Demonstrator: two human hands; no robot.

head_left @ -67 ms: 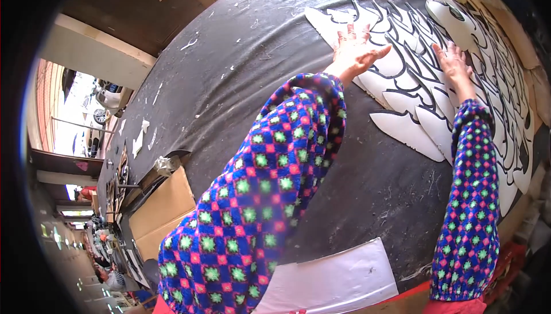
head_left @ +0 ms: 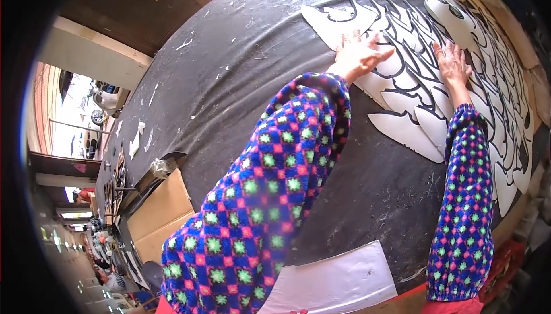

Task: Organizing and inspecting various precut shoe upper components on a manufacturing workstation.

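Flat white cut-out pieces with black edging (head_left: pixel 404 99) lie overlapping in rows, like feathers or scales, at the far right of the table. My left hand (head_left: pixel 363 57) rests on the left part of these pieces, fingers spread and palm down. Further right, my right hand (head_left: pixel 452 64) lies on the same layer with its fingers stretched out. Beyond it sits a larger rounded white piece (head_left: pixel 450 18) with a dark curved mark. A pointed white piece (head_left: pixel 404 130) sticks out at the near edge of the group. Neither hand grips anything.
The black-covered table (head_left: pixel 252 79) has wrinkles and small white scraps (head_left: pixel 136 141). A white sheet (head_left: pixel 338 277) lies at the near edge. Brown cardboard (head_left: pixel 160 213) sits at the left, and more cardboard (head_left: pixel 508 24) borders the pieces at the far right.
Pieces at the far left of the group have shifted slightly left. My left hand has come slightly nearer and to the right; the right hand is almost where it was.
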